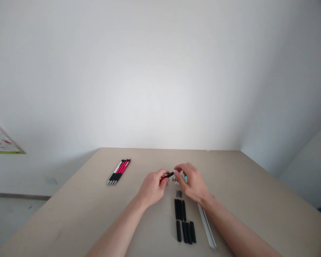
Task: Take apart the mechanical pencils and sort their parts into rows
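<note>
My left hand (153,186) is closed around a pen barrel (169,175), red with a black grip, whose black end points right. Close to that end is my right hand (192,181), thumb and index finger bent together in a pinch; whatever is between them is too small to make out. Several small metallic pieces (174,180) lie on the table under the fingers, and a blue-tipped item (185,178) shows partly behind the right hand. Nearer to me are small grey springs or similar parts (179,193) and two rows of black grip tubes (180,210).
Several assembled pens (119,172), red, white and black, lie side by side at the left of the beige table (96,214). Thin white refills (207,228) lie beside the right forearm. A white wall (160,89) stands behind the table.
</note>
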Demonstrator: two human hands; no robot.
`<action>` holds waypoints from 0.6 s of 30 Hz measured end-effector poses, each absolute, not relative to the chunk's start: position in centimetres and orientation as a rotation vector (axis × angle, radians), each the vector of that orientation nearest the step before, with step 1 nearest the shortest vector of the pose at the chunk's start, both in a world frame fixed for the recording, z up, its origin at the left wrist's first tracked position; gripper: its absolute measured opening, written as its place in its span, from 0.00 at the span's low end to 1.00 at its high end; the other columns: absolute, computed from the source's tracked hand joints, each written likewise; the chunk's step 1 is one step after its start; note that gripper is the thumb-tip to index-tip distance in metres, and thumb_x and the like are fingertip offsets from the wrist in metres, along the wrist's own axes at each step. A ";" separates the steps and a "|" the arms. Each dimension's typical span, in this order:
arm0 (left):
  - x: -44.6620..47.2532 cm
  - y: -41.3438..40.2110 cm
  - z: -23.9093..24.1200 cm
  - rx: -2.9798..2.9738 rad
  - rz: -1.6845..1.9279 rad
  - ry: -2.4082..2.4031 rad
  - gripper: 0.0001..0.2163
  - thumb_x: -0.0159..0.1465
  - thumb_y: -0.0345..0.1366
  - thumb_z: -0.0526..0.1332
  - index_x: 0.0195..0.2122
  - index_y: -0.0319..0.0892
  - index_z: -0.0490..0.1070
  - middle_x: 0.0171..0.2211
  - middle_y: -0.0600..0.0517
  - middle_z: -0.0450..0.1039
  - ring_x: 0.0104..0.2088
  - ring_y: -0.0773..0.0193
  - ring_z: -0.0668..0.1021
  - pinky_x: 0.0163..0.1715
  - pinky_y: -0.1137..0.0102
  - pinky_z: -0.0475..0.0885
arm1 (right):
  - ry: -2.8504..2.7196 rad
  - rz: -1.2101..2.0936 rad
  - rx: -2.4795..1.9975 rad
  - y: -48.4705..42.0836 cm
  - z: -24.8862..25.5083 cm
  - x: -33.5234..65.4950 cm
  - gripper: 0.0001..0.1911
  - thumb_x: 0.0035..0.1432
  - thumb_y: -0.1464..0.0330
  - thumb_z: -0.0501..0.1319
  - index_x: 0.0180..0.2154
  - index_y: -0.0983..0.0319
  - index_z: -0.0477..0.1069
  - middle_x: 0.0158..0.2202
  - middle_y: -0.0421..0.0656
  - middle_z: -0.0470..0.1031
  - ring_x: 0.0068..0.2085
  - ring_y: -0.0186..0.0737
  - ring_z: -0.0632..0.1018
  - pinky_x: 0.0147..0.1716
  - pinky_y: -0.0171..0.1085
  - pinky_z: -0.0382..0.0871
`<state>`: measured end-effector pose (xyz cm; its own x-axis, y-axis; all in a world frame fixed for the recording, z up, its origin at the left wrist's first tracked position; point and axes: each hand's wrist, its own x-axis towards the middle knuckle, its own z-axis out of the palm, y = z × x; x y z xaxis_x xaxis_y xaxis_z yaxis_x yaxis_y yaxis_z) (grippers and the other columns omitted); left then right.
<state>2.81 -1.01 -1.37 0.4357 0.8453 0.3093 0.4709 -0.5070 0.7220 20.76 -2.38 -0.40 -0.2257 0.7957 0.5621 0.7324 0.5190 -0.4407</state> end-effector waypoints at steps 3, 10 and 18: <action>2.9 -1.4 -1.2 2.238 0.926 1.075 0.06 0.61 0.31 0.56 0.39 0.43 0.69 0.32 0.53 0.75 0.33 0.64 0.75 0.34 0.73 0.66 | -2.059 0.112 -1.261 -2.7 -0.2 20.6 0.13 0.61 0.67 0.51 0.25 0.63 0.66 0.24 0.43 0.69 0.29 0.38 0.68 0.31 0.35 0.58; 2.8 -1.2 -1.3 2.425 0.977 0.975 0.04 0.63 0.32 0.57 0.33 0.43 0.71 0.31 0.53 0.71 0.33 0.67 0.73 0.34 0.75 0.65 | -2.140 0.209 -1.355 -2.9 -0.3 20.6 0.22 0.64 0.63 0.47 0.21 0.63 0.65 0.21 0.41 0.67 0.26 0.35 0.68 0.28 0.34 0.54; 2.7 -1.4 -1.5 2.564 0.756 1.041 0.11 0.66 0.38 0.52 0.30 0.41 0.69 0.27 0.53 0.70 0.28 0.66 0.71 0.29 0.74 0.61 | -2.191 0.345 -1.303 -2.8 -0.5 21.5 0.21 0.64 0.64 0.47 0.24 0.63 0.68 0.23 0.42 0.71 0.28 0.35 0.70 0.29 0.34 0.57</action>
<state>2.71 -1.38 -1.48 0.6050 0.7079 0.3645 0.5658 -0.7043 0.4288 21.52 -2.82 -0.48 -0.3697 0.8671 0.3339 0.7223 0.4942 -0.4837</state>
